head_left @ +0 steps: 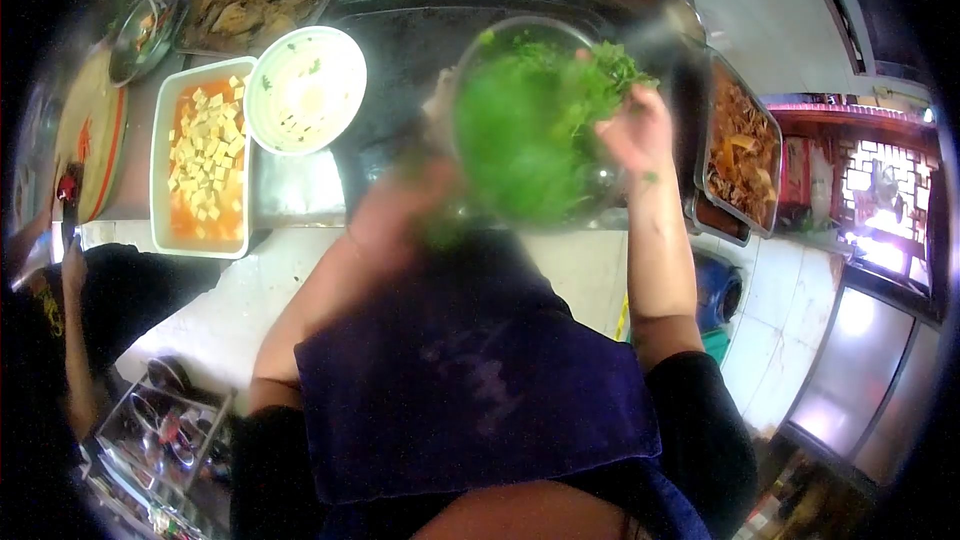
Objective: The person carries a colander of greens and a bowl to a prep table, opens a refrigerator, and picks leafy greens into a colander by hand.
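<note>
Round shiny bowl (604, 180) holds leafy green herbs (530, 130), no clear long axis. Right hand (636, 130) nearer, at bowl's right rim, gripping a tuft; left hand (412, 202) blurred off bowl's lower-left, grip can't tell

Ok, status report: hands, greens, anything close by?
Left hand blurred, grip unclear. Right hand touching leafy green herbs. Herbs heaped in round shiny bowl. Round white bowl nearby, to its left.

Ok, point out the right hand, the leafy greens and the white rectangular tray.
Right hand (637, 132), head view: middle of the hand.
Leafy greens (525, 130), head view: middle of the heap.
White rectangular tray (200, 248), head view: its near rim.
</note>
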